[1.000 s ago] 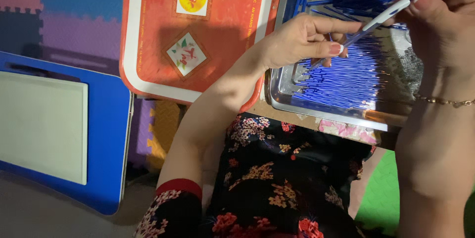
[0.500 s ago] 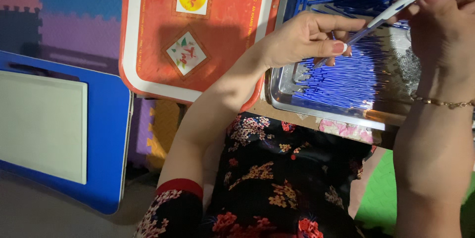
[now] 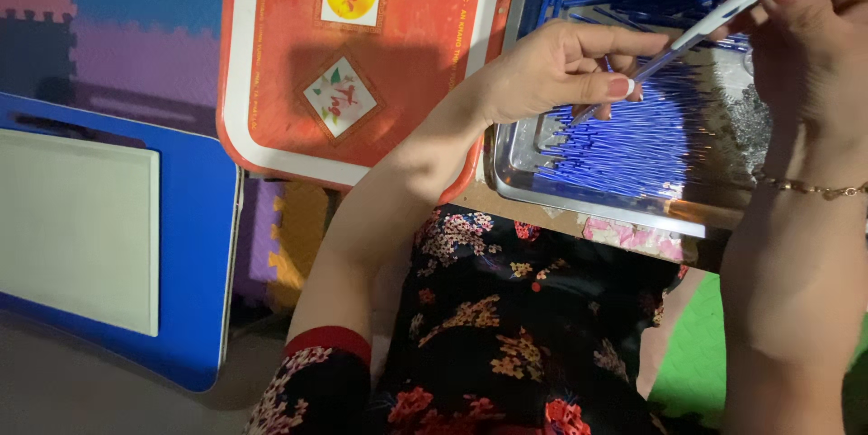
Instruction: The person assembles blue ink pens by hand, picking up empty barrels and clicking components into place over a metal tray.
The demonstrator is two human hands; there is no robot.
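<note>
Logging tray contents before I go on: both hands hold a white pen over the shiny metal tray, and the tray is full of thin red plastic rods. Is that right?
Not quite. The head view shows the thin plastic rods in the shiny metal tray are blue, not red. The rest stands: the left hand and right hand hold the white pen over that tray.

A single head-worn camera looks steeply down from the person's own eye level, close over the lap and forearms. It faces forward and down, so the floral-print clothing (image 3: 506, 335) fills the lower middle of the frame and the metal tray (image 3: 597, 186) sits at the upper right, cut by the top edge. The orange tray (image 3: 271, 127) lies upper centre, the blue board (image 3: 194, 245) at left.
</note>
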